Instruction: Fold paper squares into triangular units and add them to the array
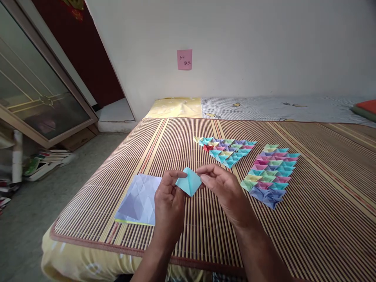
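A small folded piece of turquoise paper, diamond-shaped with a crease down its middle, is held above the mat. My left hand grips its left corner, the thumb lying across the front. At the right corner, the thumb and forefinger of my right hand pinch the paper. Left of my left hand lies a stack of creased lilac paper sheets, with a yellow-green edge showing underneath. Beyond my hands are rows of folded paper pieces in many colours. Another group of folded paper pieces lies to the right.
A striped bamboo mat covers the bed, with yellow bedding hanging at its front edge. A pink note sticks to the wall. Books are piled on the floor at left, by a framed glass door.
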Available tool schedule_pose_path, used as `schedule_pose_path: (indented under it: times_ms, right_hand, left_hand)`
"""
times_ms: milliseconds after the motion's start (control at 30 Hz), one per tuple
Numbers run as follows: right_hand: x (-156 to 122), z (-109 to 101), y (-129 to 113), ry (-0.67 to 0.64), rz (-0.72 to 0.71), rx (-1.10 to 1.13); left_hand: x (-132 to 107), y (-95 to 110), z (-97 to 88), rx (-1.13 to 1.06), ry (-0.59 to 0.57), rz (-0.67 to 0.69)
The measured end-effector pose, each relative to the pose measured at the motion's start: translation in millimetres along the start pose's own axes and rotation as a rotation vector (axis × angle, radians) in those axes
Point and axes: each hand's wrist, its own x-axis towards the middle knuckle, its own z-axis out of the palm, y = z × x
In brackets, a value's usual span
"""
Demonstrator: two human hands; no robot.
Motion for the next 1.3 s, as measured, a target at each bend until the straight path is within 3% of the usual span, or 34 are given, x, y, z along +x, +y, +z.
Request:
schedule_pose_path:
  times_ms: [167, 333, 433, 567, 733, 1033, 1300]
  right_hand:
    - [1, 3, 6, 0.072, 0.036, -0.078]
    - [0, 2, 6, 0.221, -0.052, -0.17]
    - [-1, 2, 7, 0.253, -0.075, -0.201]
    - [-1, 4, 6, 0.195, -0.067, -0.174]
    - [-1, 3, 0, 0.104, -0.072, -0.163]
    - [-2, 1, -2, 0.137, -0.111, -0.226]
    - [-3, 7, -4, 0.164, -0.29, -0.366]
  left_hand:
    - [-3, 1, 6.0, -0.045, -0.004, -0.015]
    - [4, 5, -2.4, -0.263, -0.246, -0.136]
    - [9, 2, -5.7, -0.279, -0.321, -0.223]
    - [10, -4, -4.5, -0.283, -0.338, -0.293]
    - [9, -2, -4.0, -0.205, -0.333, -0.233]
    - [4, 1, -0.4, -0.061, -0.379, -0.147]
    - [6, 1, 2.5, -0.169, -0.368, -0.168]
